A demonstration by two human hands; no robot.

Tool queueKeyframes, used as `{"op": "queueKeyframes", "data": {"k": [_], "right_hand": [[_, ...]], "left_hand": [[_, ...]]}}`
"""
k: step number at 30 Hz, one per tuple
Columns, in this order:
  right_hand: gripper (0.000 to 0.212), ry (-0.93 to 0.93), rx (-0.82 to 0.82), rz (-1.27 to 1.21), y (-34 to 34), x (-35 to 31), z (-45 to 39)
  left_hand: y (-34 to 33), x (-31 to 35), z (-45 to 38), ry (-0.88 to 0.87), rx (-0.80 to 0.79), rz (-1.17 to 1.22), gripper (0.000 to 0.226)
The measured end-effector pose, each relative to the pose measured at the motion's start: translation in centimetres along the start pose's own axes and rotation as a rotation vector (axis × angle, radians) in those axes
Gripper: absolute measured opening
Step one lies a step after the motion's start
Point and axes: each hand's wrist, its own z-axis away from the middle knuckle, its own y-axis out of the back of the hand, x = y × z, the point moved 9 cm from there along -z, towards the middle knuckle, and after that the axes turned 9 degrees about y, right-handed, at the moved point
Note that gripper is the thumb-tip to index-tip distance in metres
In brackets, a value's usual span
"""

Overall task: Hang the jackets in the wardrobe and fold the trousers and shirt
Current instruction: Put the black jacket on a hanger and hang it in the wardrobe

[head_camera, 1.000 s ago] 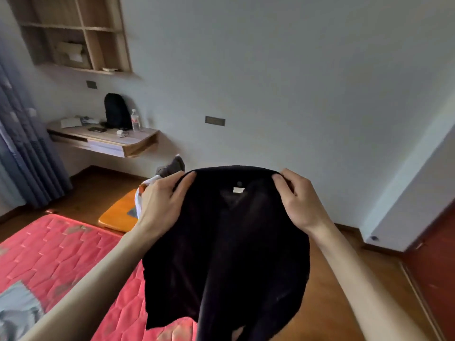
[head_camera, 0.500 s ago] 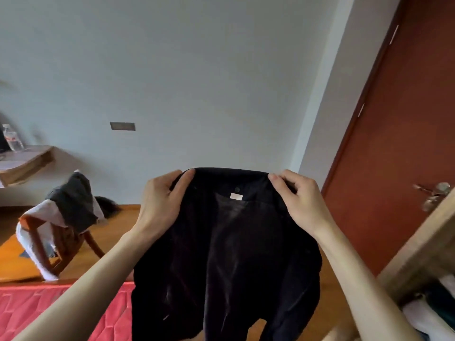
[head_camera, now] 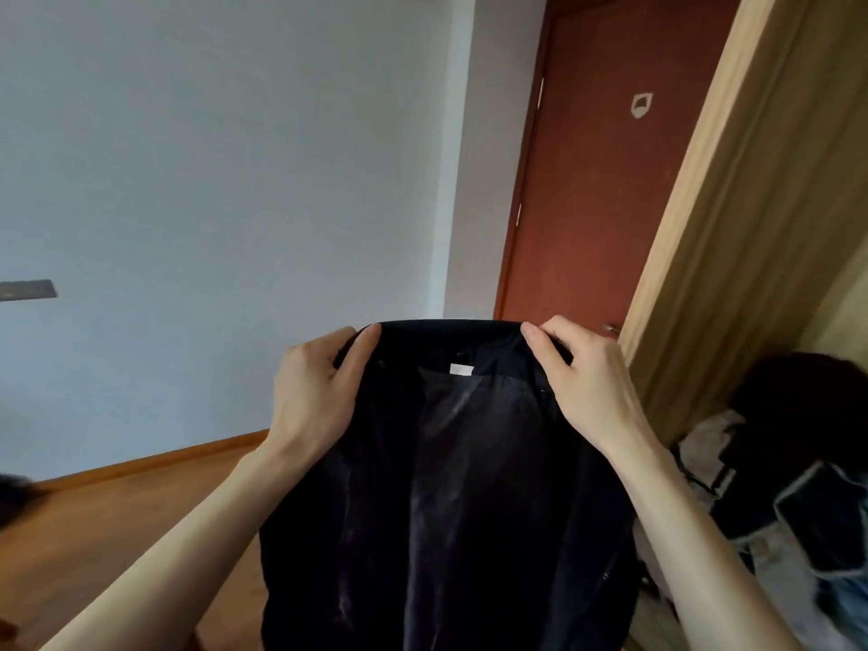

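Observation:
I hold a black jacket point(head_camera: 451, 500) up in front of me by its collar, lining side toward me, with a small white label below the collar. My left hand point(head_camera: 314, 392) grips the collar's left end and my right hand point(head_camera: 587, 382) grips its right end. The jacket hangs down between my forearms and out of the bottom of the frame. At the right stands the wooden wardrobe point(head_camera: 751, 237), its side panel facing me. Inside it, at the lower right, clothes point(head_camera: 798, 462) hang or lie in dark, beige and denim colours.
A red-brown door point(head_camera: 596, 180) stands straight ahead beside the wardrobe, its handle just above my right hand. A pale wall point(head_camera: 211, 180) fills the left, with a grey wall plate point(head_camera: 28, 289) at the far left. Wooden floor point(head_camera: 117, 523) lies lower left.
My view has swung right, away from the bed, chair and desk toward the door and wardrobe. Both hands keep the same grip on the jacket's collar.

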Motion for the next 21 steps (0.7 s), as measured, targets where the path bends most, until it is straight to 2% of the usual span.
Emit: {"op": "queueKeyframes", "data": {"k": [10, 21], "right_hand": [[0.037, -0.165, 0.149, 0.241, 10.4, 7.0, 2.0], [0.038, -0.320, 0.283, 0.478, 16.4, 10.6, 1.7]], "left_hand": [[-13.9, 6.4, -3.8, -0.127, -0.199, 0.172, 0.057], [-25.2, 11.0, -9.3, -0.281, -0.447, 0.379, 0.052]]}}
